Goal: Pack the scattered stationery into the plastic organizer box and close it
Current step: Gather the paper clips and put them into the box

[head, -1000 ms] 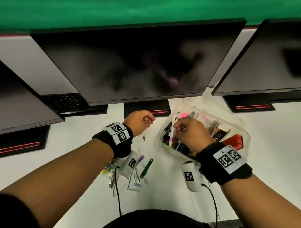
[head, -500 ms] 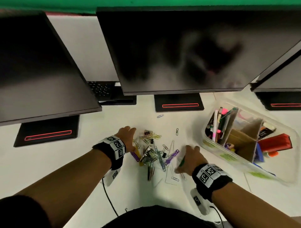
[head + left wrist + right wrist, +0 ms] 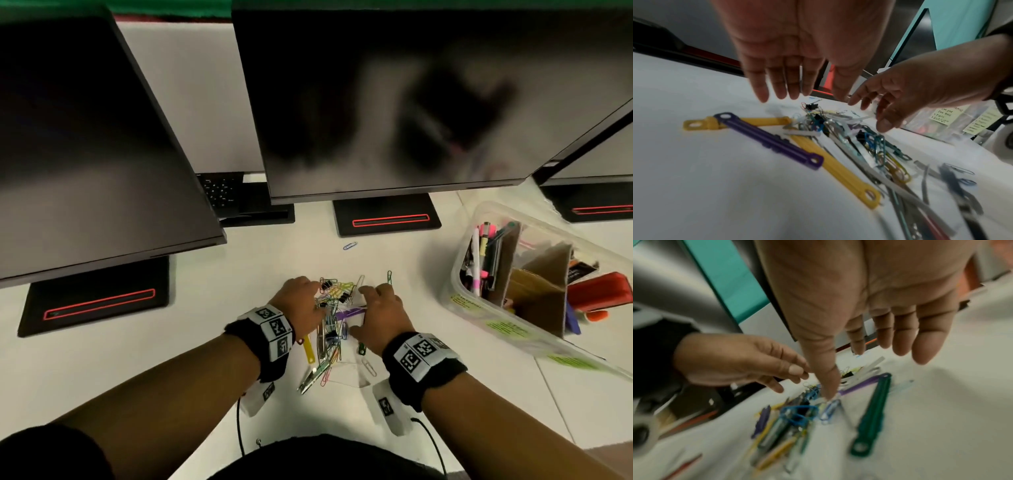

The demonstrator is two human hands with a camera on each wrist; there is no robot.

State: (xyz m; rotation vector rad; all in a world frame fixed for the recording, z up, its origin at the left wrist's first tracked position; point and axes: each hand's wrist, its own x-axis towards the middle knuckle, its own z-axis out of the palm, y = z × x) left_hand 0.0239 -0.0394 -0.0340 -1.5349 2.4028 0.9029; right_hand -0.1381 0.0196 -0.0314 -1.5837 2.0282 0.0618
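A heap of coloured paper clips (image 3: 334, 317), binder clips and plastic file fasteners lies on the white desk between my hands. My left hand (image 3: 299, 301) hovers at the heap's left edge with fingers spread and straight (image 3: 777, 87), holding nothing. My right hand (image 3: 383, 310) is at the heap's right side, fingers extended, its thumb tip down on the clips (image 3: 828, 394). Yellow (image 3: 838, 167) and purple fasteners (image 3: 768, 139) lie under the left hand, a green fastener (image 3: 871, 415) under the right. The clear plastic organizer box (image 3: 479, 308) stands open at the right, with pens and cardboard dividers inside.
Three dark monitors on black stands (image 3: 387, 219) overhang the back of the desk. A stray blue clip (image 3: 349, 245) lies near the middle stand, a green one (image 3: 389, 277) right of the heap. A keyboard (image 3: 219, 188) sits behind the left monitor.
My right hand left the box and came down to the heap. Both hands have since drawn closer together around the clips, and the view swung left.
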